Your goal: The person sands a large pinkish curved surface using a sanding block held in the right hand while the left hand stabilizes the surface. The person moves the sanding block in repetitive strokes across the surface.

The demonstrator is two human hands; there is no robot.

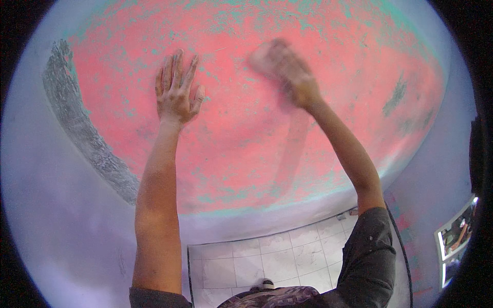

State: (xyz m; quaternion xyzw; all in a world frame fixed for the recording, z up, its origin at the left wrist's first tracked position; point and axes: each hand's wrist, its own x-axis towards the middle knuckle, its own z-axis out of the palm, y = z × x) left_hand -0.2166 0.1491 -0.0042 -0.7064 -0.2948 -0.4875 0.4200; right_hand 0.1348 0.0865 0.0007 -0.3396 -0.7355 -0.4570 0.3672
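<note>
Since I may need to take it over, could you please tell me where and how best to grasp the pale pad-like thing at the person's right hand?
Probably by its exposed left edge, coming from the left: the pale pad-like thing juts out past that side of the right hand, whose fingers seem to cover the rest. Motion blur hides its thickness.

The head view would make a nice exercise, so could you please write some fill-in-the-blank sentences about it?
1. The left hand is on the pink area with its fingers ____ apart.
2. Compared with the left hand, the right hand looks more ____.
3. A grey strip borders the pink area on its ____ side.
4. The tiled floor shows near the picture's ____ edge.

Missing words: spread; blurred; left; lower.
</note>
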